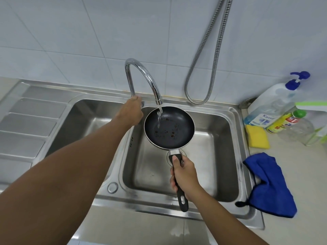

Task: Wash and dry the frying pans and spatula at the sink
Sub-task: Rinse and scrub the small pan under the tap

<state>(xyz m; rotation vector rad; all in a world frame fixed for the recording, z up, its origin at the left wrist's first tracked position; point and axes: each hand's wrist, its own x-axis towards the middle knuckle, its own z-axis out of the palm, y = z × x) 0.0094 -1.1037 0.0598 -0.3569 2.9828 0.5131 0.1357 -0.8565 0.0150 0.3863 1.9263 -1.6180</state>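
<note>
A small black frying pan [170,129] with brown food spots hangs over the right sink basin [217,131]. My right hand [184,174] grips its black handle. Water runs from the chrome tap spout [141,75] into the pan's far left side. My left hand [131,111] reaches to the tap's base, its fingers curled round the tap handle there, which the hand mostly hides. No spatula or second pan is in view.
A left sink basin [85,121] and ribbed drainboard [26,121] lie to the left. On the right counter sit a yellow sponge [257,137], soap bottles [272,106] and a blue cloth [269,186]. A metal hose [214,55] hangs on the tiled wall.
</note>
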